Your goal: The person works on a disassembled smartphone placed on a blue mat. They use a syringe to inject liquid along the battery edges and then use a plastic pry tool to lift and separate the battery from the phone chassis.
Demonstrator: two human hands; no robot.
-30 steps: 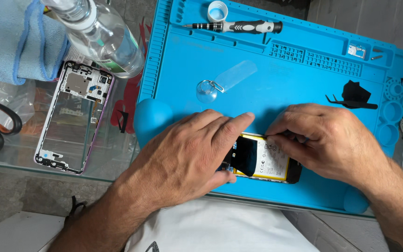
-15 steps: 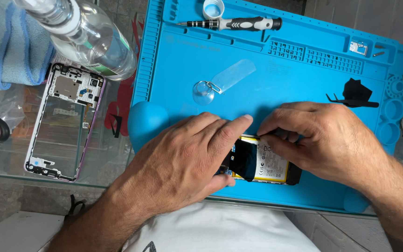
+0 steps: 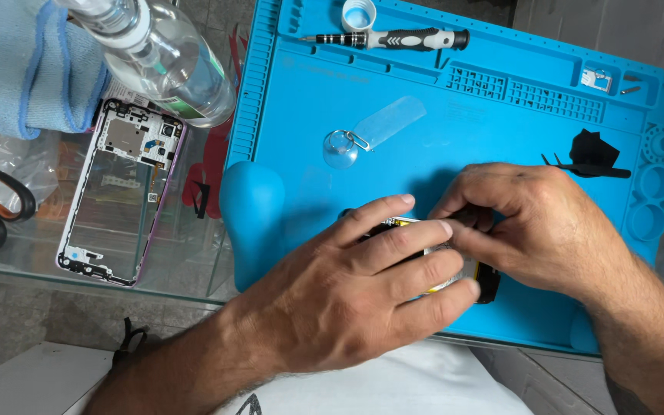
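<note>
Left hand: your left hand (image 3: 347,296) lies flat, fingers spread, pressing on the opened phone (image 3: 466,273).
Right hand: your right hand (image 3: 536,227) is curled, fingertips pinching at the phone's upper edge; whether it holds a tool cannot be told.
Phone: near edge of the blue repair mat (image 3: 455,146), mostly covered.
Mat top: precision screwdriver (image 3: 393,38).
Left, on glass: phone frame (image 3: 121,192), clear bottle (image 3: 163,58).

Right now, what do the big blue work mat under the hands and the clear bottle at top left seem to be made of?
The big blue work mat looks like matte silicone or soft rubber: moulded compartments, rounded raised rim, no glare. The clear bottle seems thin transparent plastic with glossy highlights, though glass cannot be ruled out.
</note>
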